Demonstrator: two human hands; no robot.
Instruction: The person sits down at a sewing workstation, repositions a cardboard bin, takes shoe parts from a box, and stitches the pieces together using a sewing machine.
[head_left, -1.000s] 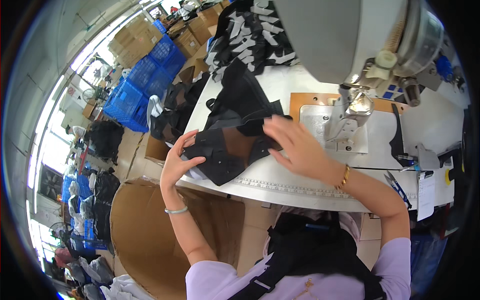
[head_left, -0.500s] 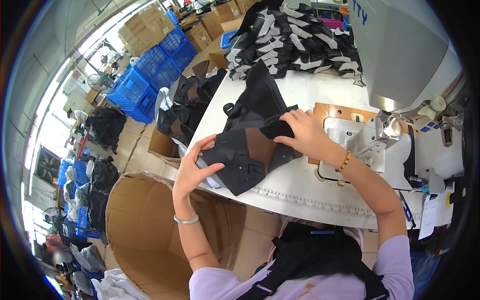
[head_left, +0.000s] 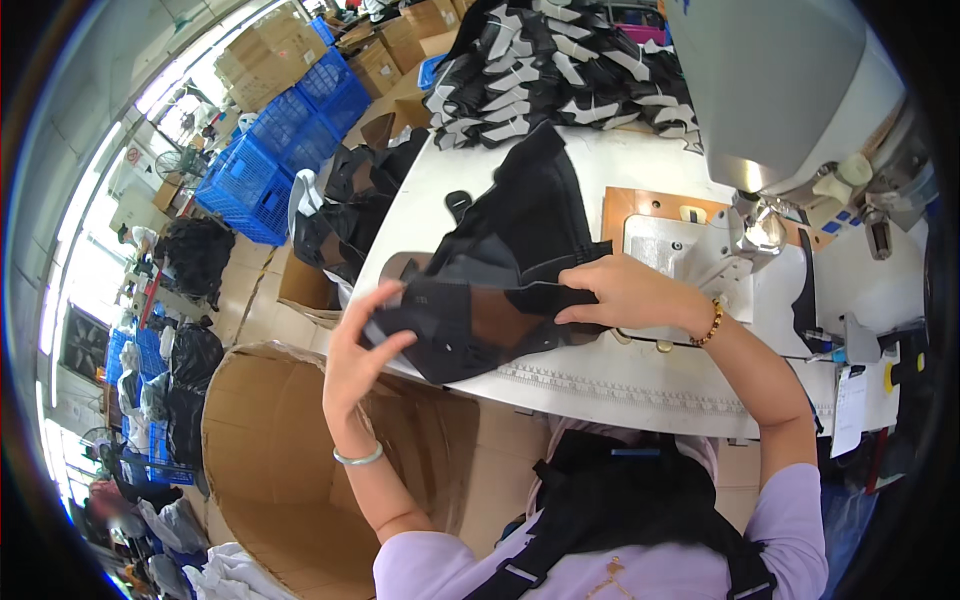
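A sewn black fabric piece [head_left: 432, 325] with a brown mesh-like panel lies partly folded over the front left edge of the white table. My right hand [head_left: 630, 292] pinches its upper right edge between thumb and fingers. At its left end is my left hand [head_left: 358, 345], thumb and fingers spread apart around the corner, not visibly gripping. Behind it a taller black section [head_left: 535, 200] stretches up and away across the table; a small black tab with a slot sticks out on its left side. The folds hide how these parts join.
To the right stands a sewing machine [head_left: 770, 100] with a metal plate set in wood. Stacked black and grey pieces [head_left: 560, 75] lie at the back. A ruler strip [head_left: 620, 388] follows the table's front edge. A large cardboard box [head_left: 270, 450] stands lower left, blue crates [head_left: 245, 185] beyond.
My left hand has loosened and shifted off the piece's left corner. The piece's left part has dropped and turned, and the taller section behind is more spread out. My right hand still pinches the edge.
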